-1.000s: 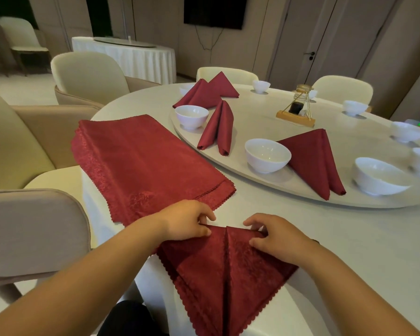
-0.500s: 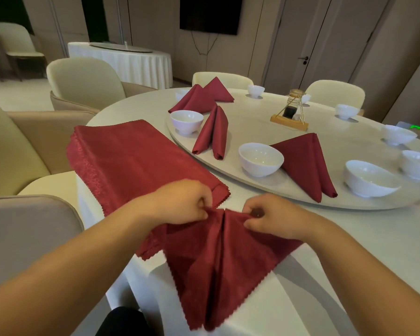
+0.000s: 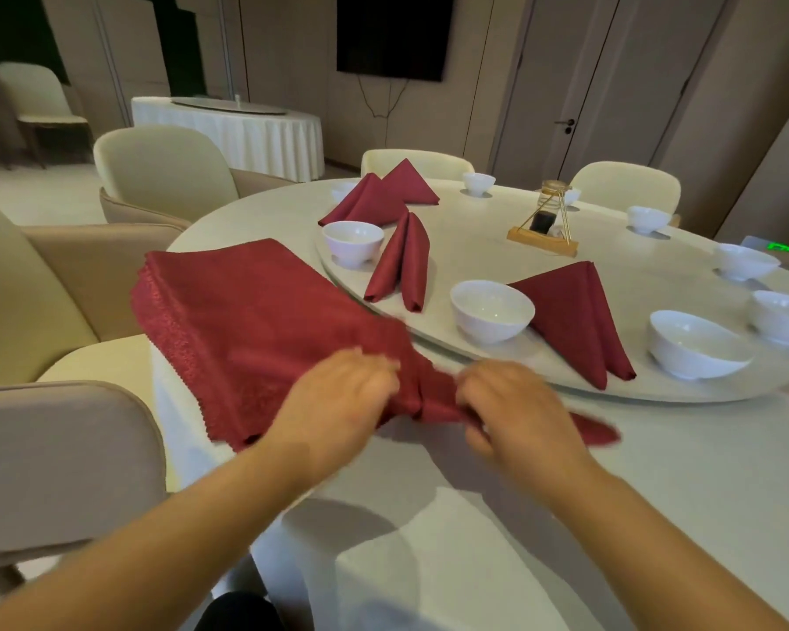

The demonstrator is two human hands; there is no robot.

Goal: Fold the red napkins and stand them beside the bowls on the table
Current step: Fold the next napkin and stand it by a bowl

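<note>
In the head view, your left hand (image 3: 338, 403) and right hand (image 3: 515, 412) both grip the napkin (image 3: 429, 398), which is bunched between them. Your fingers curl into the cloth, and blur hides the finer hold. The napkin sits on the counter (image 3: 679, 494), just in front of the turntable (image 3: 474, 248), touching the stack (image 3: 256, 311) at its left. On the turntable, a folded napkin (image 3: 579, 316) stands just beside a bowl (image 3: 493, 309).

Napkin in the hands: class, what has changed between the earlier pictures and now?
The napkin, earlier spread flat and hanging off the table, is now lifted and bunched between the left hand and right hand, which grip it further up the table. The napkin pile, bowls and folded napkins stayed put.
</note>
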